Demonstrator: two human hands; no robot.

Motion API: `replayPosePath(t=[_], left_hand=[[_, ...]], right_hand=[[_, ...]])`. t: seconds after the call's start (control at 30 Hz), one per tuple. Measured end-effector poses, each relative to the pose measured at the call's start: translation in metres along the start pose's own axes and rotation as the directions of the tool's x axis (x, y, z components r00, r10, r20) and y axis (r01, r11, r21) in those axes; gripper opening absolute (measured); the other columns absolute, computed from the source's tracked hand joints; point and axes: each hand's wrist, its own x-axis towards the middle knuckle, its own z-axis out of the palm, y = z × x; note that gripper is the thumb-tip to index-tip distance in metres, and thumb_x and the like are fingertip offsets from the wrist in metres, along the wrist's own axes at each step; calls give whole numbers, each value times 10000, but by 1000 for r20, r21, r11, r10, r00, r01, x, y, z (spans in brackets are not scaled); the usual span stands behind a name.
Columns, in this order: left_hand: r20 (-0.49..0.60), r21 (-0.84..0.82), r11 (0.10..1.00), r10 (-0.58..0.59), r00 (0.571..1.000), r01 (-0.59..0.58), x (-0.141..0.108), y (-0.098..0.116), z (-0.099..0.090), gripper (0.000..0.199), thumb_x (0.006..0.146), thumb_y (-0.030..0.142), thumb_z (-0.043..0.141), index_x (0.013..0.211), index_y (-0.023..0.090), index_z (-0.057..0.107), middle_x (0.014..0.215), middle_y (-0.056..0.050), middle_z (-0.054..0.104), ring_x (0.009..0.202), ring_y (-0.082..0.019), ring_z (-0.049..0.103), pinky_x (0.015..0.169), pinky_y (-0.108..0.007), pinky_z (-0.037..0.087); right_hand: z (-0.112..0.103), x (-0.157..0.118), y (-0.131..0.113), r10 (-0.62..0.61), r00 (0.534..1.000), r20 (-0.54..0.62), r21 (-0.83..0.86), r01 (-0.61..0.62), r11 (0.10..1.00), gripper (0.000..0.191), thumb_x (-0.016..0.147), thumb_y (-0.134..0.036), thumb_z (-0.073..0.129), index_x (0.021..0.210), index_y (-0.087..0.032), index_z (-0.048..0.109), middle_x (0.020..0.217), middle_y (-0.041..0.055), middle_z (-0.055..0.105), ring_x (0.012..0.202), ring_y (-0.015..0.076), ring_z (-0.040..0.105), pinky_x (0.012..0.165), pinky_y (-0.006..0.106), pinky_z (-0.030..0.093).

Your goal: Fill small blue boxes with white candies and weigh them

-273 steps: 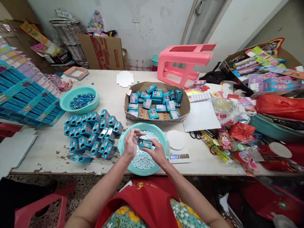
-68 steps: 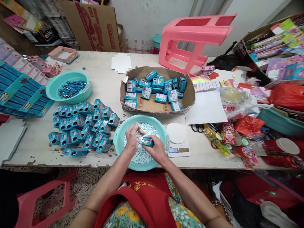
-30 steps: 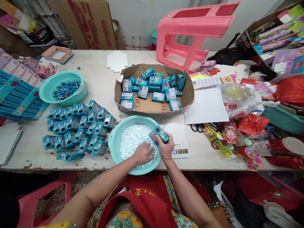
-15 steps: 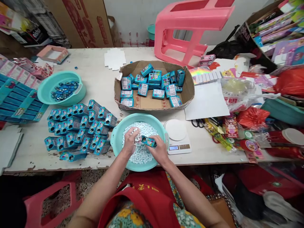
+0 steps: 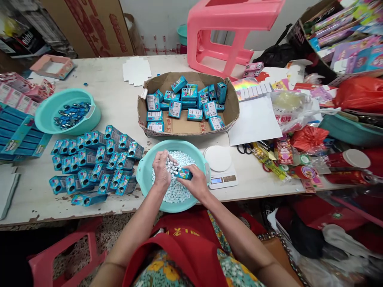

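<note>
Over the teal basin point(image 5: 143, 179) of small white candies point(image 5: 178, 194), my left hand point(image 5: 162, 171) is cupped and holds several of the candies. My right hand point(image 5: 196, 182) grips a small blue box point(image 5: 183, 173), its end facing my left hand. The box is tilted above the basin, close to the candies in my left palm. Several open blue boxes point(image 5: 100, 154) stand in a cluster left of the basin. Behind it, a cardboard tray point(image 5: 176, 127) holds more blue boxes.
Right of the basin is a white scale point(image 5: 223, 179). At the left sits a teal bowl point(image 5: 95, 115) of shiny blue pieces. A pink stool point(image 5: 233, 18) lies at the back. Scissors point(image 5: 244, 148), plastic bags and packets crowd the right side.
My left hand has turned and risen slightly beside the box, with candies showing in its palm. The box's end is now nearer those candies. The whole view has shifted a little.
</note>
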Motion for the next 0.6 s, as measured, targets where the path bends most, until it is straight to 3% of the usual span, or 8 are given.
replayPosePath(t=[0.27,0.6], left_hand=[[-26,59,998,22,999,-20,1,4,-1,257,757,399,629,855,196,505,708,30,567,534,-90,561,517,-209,464],[3,57,996,68,998,-68,0,8,5,234,780,388,619,748,189,498,606,40,520,538,-101,563,517,-213,456]], right_hand=[[0,3,-6,11,1000,7,20,-11,1000,290,696,-268,725,967,-243,626,919,29,640,897,230,607,785,342,454],[-2,10,-8,5,1000,-3,57,-4,998,280,708,-262,715,974,-243,628,923,29,639,907,229,604,794,340,461]])
